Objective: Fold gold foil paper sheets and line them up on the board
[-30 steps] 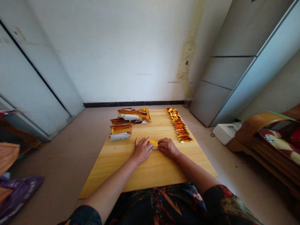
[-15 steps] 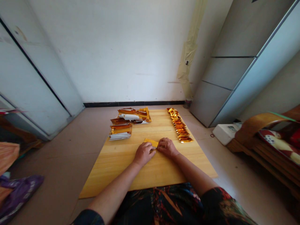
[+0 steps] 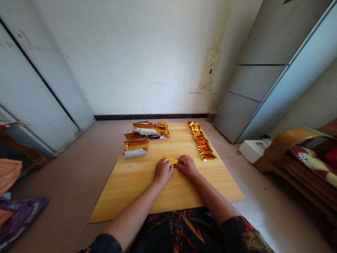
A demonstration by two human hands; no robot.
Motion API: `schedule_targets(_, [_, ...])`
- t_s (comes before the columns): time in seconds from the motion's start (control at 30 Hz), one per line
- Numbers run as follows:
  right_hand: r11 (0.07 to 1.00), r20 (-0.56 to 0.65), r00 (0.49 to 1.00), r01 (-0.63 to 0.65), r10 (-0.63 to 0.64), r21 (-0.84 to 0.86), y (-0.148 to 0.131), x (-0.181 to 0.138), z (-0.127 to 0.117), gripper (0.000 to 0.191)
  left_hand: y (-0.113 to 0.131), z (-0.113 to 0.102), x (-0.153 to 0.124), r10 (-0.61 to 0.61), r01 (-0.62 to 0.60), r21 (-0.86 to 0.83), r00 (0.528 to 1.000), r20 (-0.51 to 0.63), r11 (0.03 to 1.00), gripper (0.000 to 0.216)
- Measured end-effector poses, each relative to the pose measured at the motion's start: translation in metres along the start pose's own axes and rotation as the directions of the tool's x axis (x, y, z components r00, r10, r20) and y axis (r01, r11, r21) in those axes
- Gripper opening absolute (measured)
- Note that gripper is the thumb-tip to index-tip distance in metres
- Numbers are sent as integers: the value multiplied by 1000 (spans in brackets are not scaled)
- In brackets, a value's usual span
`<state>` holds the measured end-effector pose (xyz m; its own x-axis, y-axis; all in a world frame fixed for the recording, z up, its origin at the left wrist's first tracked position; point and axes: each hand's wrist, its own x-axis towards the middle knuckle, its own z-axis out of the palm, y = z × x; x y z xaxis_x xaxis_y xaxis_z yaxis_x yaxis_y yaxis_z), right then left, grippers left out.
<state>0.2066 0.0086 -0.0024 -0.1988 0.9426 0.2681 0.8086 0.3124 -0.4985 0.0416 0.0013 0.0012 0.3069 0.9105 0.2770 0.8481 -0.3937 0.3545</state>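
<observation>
Both hands meet over a gold foil wrapper [image 3: 173,160] near the middle of the wooden board. My left hand [image 3: 163,171] is closed, its bent fingertips pinching the wrapper's near edge. From the other side, my right hand [image 3: 187,166] grips the same piece with curled fingers. A small dark brown bit shows between the two sets of fingertips; too little of it is visible to tell what it is. Most of the wrapper is hidden under the fingers, with only its flat far part showing.
Stacks of flat gold and white wrappers [image 3: 136,144] lie at the board's far left. A row of shiny gold packets [image 3: 204,144] runs along the right. The wooden board [image 3: 126,189] rests low, before a white wall. A grey cabinet [image 3: 252,73] and wooden seat [image 3: 286,151] stand right.
My left hand has shifted slightly right and turned over more, its fingers closer to the right hand. A dark bit now shows between the fingertips. My right hand has barely moved.
</observation>
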Motion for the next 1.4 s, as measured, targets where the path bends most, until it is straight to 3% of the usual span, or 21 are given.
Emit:
schedule_targets(0.23, [998,-11,998,-59,59,-15,0,2,6,8,1,1,-3,6,-6,1,1000,-15,1000,6])
schedule_targets(0.6, [997,-96,992,-79,81,20,-2,-2,10,8,5,2,0,-41,40,100,999,7,994,15])
schedule_targets(0.83, [993,-90,990,-114,112,-15,-5,-2,12,8,4,6,0,-48,47,145,999,4,988,17])
schedule_targets(1.4, [991,-95,994,-72,61,-113,-13,-6,10,7,6,6,2,-90,86,148,996,20,985,14])
